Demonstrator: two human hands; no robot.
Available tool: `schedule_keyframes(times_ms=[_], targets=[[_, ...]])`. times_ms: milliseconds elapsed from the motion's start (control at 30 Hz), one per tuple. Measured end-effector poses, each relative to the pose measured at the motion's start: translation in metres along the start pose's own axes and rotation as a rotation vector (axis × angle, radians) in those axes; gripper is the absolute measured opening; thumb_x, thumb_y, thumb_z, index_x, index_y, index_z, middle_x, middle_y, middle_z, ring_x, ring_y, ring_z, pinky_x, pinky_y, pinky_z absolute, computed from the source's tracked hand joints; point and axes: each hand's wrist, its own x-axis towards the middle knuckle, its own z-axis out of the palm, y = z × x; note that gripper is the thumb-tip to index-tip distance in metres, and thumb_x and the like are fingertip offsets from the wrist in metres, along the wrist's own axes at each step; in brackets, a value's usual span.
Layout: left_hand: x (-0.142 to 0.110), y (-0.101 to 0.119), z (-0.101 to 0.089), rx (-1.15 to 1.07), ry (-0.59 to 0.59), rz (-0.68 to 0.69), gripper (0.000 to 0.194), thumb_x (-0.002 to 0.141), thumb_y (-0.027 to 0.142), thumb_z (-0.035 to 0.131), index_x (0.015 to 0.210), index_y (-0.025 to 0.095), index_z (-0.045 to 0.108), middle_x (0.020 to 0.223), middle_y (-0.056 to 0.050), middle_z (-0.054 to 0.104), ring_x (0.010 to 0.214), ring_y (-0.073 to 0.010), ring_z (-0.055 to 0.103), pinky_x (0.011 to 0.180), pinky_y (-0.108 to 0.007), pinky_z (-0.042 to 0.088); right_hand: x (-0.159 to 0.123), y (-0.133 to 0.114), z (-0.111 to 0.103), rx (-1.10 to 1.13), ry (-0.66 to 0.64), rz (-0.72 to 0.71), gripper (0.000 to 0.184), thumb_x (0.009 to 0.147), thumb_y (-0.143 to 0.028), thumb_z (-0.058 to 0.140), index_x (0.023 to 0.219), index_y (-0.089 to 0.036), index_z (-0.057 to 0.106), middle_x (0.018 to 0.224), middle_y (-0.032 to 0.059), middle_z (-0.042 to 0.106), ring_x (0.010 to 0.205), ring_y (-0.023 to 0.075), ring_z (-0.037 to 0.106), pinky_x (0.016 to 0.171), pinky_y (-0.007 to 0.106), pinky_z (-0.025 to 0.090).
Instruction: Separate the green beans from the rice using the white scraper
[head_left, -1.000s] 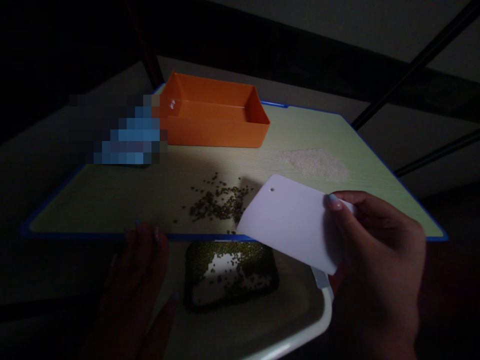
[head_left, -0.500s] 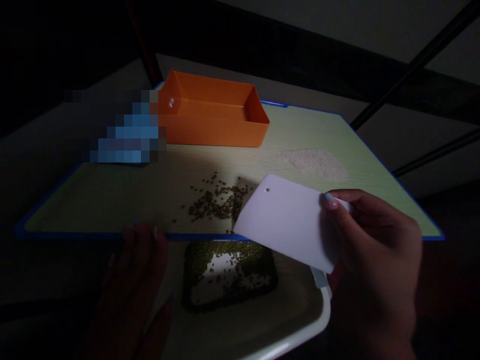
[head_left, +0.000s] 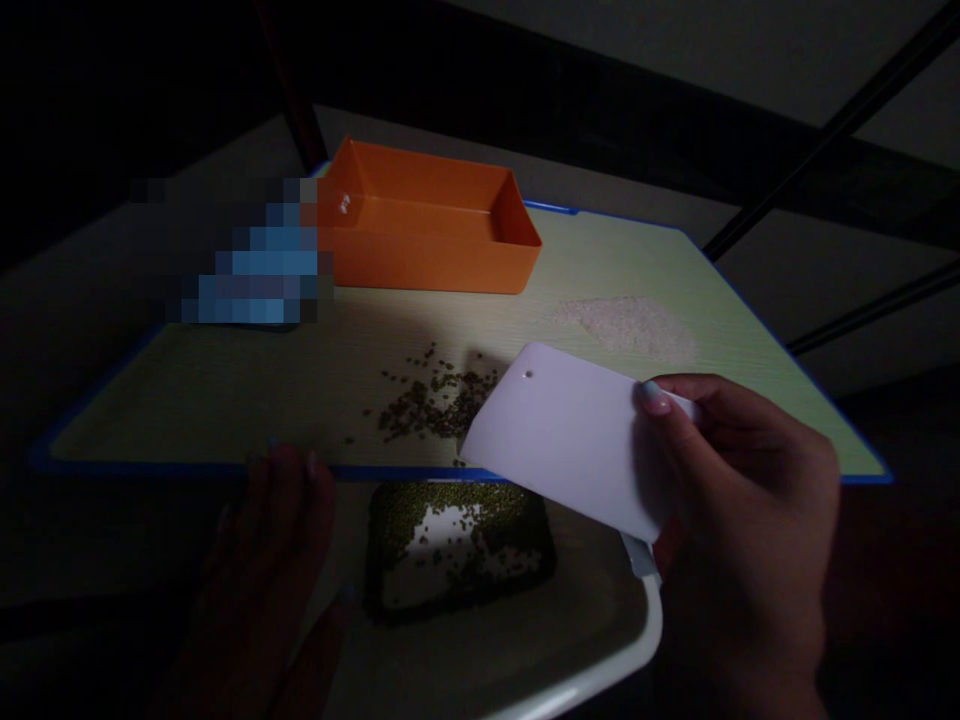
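Observation:
My right hand (head_left: 742,500) pinches a white plastic dough scraper (head_left: 570,430) with a small hole near one corner. The scraper is tilted above the table's near edge, beside a scatter of small green beans (head_left: 427,405) that look like mung beans. Below that edge is a tub with a white rim (head_left: 630,660), with more of the beans (head_left: 517,515) on its bottom. My left hand (head_left: 262,560), in deep shadow, is at the tub's left side, thumb apart from fingers and seemingly around the rim. Its fingertips reach the table edge.
An orange open box (head_left: 435,265) stands at the back of the blue-edged table (head_left: 750,400). A flat heap of pale fine grains (head_left: 634,325) lies to the right. At the left is a blurred-out blue item (head_left: 262,265). The light is dim.
The scraper and my right hand have shifted very slightly left and up. The left hand, beans and tub look the same.

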Motion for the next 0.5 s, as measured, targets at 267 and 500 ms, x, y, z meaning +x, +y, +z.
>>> schedule_keyframes(times_ms=[267,500], targets=[[0.003,0.014,0.000,-0.042,0.045,-0.050,0.066,0.087,0.030,0.034,0.149,0.033,0.013,0.166,0.007,0.011,0.153,-0.0189,0.011,0.127,-0.039,0.013,-0.003,-0.003,-0.001,-0.013,-0.022,0.006,0.011,0.084,-0.038,0.073,0.082,-0.028,0.073,0.068,-0.0011,0.064,0.054,0.0110,0.055,0.040,0.022,0.038],[-0.003,-0.007,0.002,-0.011,0.001,0.003,0.069,0.084,0.037,0.039,0.149,0.030,0.016,0.167,0.004,0.011,0.154,-0.0241,0.011,0.126,-0.047,0.015,-0.004,0.000,-0.001,0.011,0.008,0.005,0.008,0.083,-0.036,0.074,0.086,-0.029,0.072,0.068,-0.0038,0.064,0.054,0.0095,0.054,0.039,0.019,0.037]])
